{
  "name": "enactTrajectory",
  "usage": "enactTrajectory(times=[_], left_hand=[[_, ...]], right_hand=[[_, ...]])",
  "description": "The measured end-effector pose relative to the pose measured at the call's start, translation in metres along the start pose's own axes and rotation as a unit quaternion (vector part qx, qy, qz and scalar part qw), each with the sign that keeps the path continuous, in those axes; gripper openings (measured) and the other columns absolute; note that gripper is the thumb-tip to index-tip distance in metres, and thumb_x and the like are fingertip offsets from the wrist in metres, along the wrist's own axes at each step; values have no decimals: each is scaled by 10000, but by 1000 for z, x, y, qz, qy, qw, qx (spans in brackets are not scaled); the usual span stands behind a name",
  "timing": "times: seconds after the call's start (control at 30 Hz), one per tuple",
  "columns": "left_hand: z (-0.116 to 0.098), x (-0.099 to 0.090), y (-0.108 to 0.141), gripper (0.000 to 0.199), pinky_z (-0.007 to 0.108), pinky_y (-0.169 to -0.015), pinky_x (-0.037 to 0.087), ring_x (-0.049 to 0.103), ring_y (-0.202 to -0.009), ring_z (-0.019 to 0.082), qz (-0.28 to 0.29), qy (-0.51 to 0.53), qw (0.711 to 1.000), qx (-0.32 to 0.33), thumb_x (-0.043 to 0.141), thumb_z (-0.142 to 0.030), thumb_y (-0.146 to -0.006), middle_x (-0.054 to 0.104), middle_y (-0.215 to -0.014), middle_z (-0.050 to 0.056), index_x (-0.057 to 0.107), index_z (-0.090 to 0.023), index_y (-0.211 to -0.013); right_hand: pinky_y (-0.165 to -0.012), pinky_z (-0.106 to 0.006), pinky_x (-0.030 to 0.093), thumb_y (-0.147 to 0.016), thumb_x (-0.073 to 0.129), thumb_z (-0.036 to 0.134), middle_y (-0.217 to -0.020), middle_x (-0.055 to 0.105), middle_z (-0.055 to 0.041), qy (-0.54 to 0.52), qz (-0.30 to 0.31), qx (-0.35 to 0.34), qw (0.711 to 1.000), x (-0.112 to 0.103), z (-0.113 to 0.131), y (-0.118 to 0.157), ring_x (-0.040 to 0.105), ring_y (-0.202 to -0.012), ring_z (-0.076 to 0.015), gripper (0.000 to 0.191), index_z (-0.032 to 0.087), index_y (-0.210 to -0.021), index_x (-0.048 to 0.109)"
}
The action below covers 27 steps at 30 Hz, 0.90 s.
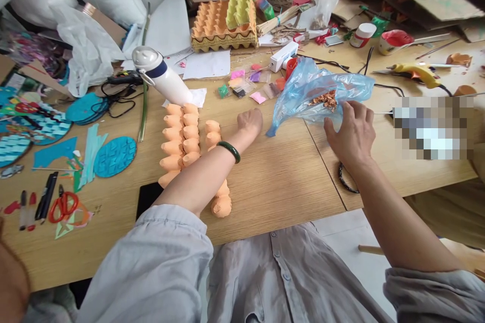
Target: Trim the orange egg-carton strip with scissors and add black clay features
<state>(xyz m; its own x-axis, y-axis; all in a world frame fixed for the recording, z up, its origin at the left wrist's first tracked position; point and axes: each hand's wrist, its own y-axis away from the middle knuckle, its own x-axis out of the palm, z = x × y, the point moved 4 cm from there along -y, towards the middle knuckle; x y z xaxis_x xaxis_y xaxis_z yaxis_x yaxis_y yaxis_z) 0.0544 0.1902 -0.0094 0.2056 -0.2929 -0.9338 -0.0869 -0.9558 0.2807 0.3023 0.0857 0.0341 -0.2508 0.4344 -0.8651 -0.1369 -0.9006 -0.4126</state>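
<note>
My left hand (250, 123), a green bangle on its wrist, is curled closed above the wooden table; whatever its fingers hold, if anything, is hidden. Rows of orange egg-carton cones (172, 133) stand beside and beneath my left forearm, which covers part of the nearest row. My right hand (354, 131) is at the front right edge of a blue plastic bag (293, 93), thumb spread away from the bent fingers. Brownish-orange scraps (326, 100) lie on the opened bag. Whether the fingertips touch the bag, I cannot tell.
A white bottle (166, 78) leans behind the cones. Stacked egg trays (212, 22) stand at the back. Red-handled scissors (63, 204) and pens lie at left. A yellow glue gun (417, 73) and a red paint pot (396, 40) are at right. Another person's arm (11, 267) shows at lower left.
</note>
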Motion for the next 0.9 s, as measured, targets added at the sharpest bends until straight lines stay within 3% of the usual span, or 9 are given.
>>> enactTrajectory(times=[0.13, 0.23, 0.3, 0.4, 0.5, 0.6, 0.7, 0.8, 0.9], left_hand=[[12, -3, 0, 346, 425, -901, 527, 702, -1134, 336, -47, 50, 997, -24, 419, -210, -1015, 751, -1152, 243, 741, -118, -1101], [28, -15, 0, 331, 374, -816, 526, 698, -1072, 303, -76, 103, 991, -35, 412, -219, -1003, 758, -1053, 204, 730, -146, -949], [36, -27, 2, 321, 322, -711, 507, 694, -916, 246, -86, 147, 985, -37, 400, -213, -995, 734, -895, 146, 678, -173, -839], [35, -46, 8, 346, 253, -564, 432, 563, -592, 142, -78, 210, 974, -23, 339, -236, -1026, 556, -639, 25, 534, -205, -742], [22, -63, 17, 369, 233, -543, 401, 438, -489, 100, -64, 243, 968, 11, 308, -304, -1055, 405, -579, -37, 439, -218, -721], [11, -71, 23, 338, 286, -648, 469, 559, -617, 149, -64, 224, 971, 57, 407, -325, -1032, 506, -635, 1, 494, -207, -727], [10, -66, 24, 207, 357, -841, 506, 674, -918, 251, -60, 97, 987, 116, 513, -338, -998, 697, -891, 83, 626, -188, -910], [18, -51, 20, 335, 388, -933, 495, 684, -1084, 311, -12, -65, 984, 163, 521, -452, -1008, 727, -1146, 137, 628, -177, -1167], [26, -42, 14, 452, 387, -953, 487, 676, -1150, 346, 26, -142, 974, 175, 549, -556, -984, 721, -1205, 151, 621, -175, -1217]], right_hand=[[-1020, -619, 459, -950, 537, 414, -1465, 543, -214, 6, 11, 6, 1000, -1, 0, 0, 470, -1330, -432, 582, 179, -1482, 510], [-1038, -612, 452, -954, 534, 412, -1478, 533, -211, 12, 20, 15, 1000, -1, -3, 1, 462, -1345, -427, 591, 179, -1496, 498], [-1040, -607, 451, -956, 531, 420, -1484, 527, -209, 13, 20, 18, 1000, -1, -5, 1, 456, -1351, -426, 595, 183, -1501, 492], [-1032, -604, 456, -953, 531, 431, -1480, 529, -215, 14, 19, 22, 999, 0, -7, 1, 455, -1345, -428, 599, 172, -1492, 499], [-1022, -602, 463, -948, 534, 432, -1464, 544, -211, 16, 15, 20, 1000, 2, -7, 2, 467, -1326, -424, 589, 172, -1477, 513], [-1022, -589, 468, -952, 530, 433, -1462, 552, -202, 21, 17, 16, 1000, 3, -5, 3, 476, -1324, -415, 585, 178, -1479, 512], [-1028, -584, 469, -959, 526, 429, -1469, 549, -202, 24, 22, 17, 999, 1, -5, 5, 472, -1340, -412, 585, 179, -1488, 505], [-1033, -594, 466, -961, 528, 423, -1474, 542, -210, 21, 24, 17, 999, -2, -6, 7, 466, -1346, -415, 585, 175, -1490, 503], [-1027, -607, 464, -956, 533, 423, -1469, 543, -218, 10, 22, 16, 1000, -5, -9, 9, 463, -1341, -425, 585, 170, -1482, 509]])
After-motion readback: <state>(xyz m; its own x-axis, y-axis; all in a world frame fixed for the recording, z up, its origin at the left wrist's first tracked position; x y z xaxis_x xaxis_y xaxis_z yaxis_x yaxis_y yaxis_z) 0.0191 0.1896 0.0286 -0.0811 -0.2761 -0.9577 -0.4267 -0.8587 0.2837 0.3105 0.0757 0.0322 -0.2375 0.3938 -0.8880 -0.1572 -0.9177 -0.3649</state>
